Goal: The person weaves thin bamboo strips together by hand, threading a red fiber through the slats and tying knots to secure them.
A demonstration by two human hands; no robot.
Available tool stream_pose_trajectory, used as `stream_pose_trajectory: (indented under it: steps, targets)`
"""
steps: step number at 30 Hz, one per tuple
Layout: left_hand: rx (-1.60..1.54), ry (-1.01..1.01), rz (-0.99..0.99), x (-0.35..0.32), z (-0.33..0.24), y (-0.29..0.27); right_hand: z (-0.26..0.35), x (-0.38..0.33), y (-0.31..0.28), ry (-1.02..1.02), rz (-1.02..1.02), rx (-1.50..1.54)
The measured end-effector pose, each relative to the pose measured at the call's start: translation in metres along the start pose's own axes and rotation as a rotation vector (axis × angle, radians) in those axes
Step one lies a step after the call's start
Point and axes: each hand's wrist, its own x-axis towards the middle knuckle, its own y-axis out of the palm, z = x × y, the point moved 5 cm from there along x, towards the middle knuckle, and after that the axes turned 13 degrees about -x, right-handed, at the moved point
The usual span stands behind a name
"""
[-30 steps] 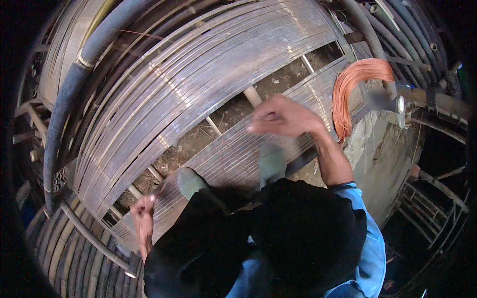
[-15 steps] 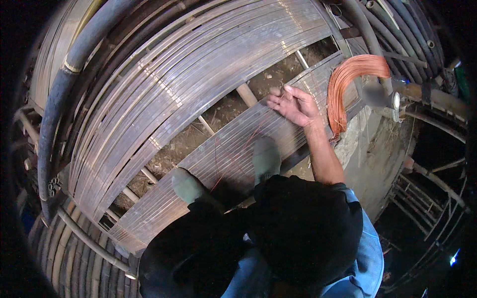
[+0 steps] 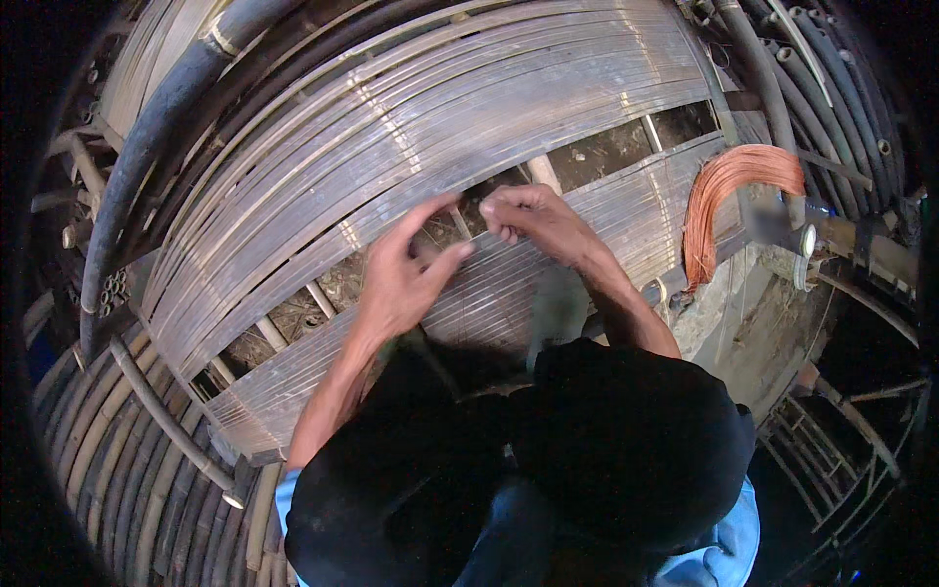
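Observation:
My left hand (image 3: 399, 284) hovers over the gap between two panels of thin slats, its thumb and fingers apart and nothing visible between them. Close beside it, my right hand (image 3: 541, 223) is closed, fingertips curled against the thumb; anything in its grip is too small or hidden to name. Beneath both hands lies the near slatted panel (image 3: 641, 207), made of narrow parallel strips. The wider far slatted panel (image 3: 499, 108) stretches beyond the gap. Right of my right hand, a thick bundle of orange strands (image 3: 706, 201) bends in an arch.
Cross poles (image 3: 543, 174) span the gap, with littered ground below. A long dark pole (image 3: 147, 166) curves along the left, above stacked bamboo poles (image 3: 127, 460). More poles (image 3: 827, 88) lie at far right. My foot (image 3: 558, 308) rests on the near panel.
My left hand has come into view over the gap. My right hand has moved left and its fingers have curled closed. The view has shifted, so the panels and orange bundle appear further right.

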Motion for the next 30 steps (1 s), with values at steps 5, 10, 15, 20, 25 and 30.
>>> stream_pose_trajectory:
  steps: [5,10,15,20,25,30]
  targets:
    - [-0.186,-0.196,0.081,0.028,0.022,0.027,0.009,0.000,0.006,0.024,0.008,-0.070]
    - [-0.182,-0.204,-0.101,0.021,0.052,0.027,-0.017,0.000,-0.003,-0.023,-0.048,-0.076]
    - [-0.733,-0.283,-0.266,0.016,0.073,0.015,-0.025,-0.007,-0.035,-0.082,-0.601,0.035]
    - [-0.778,-0.268,-0.277,0.012,0.079,0.024,-0.019,-0.006,0.004,-0.036,-0.354,0.119]
    - [-0.725,-0.239,-0.201,0.013,0.073,0.039,-0.006,0.002,0.021,-0.093,-0.266,0.147]
    - [-0.708,-0.227,-0.156,0.011,0.069,0.043,-0.019,0.006,0.021,-0.111,-0.319,0.124]
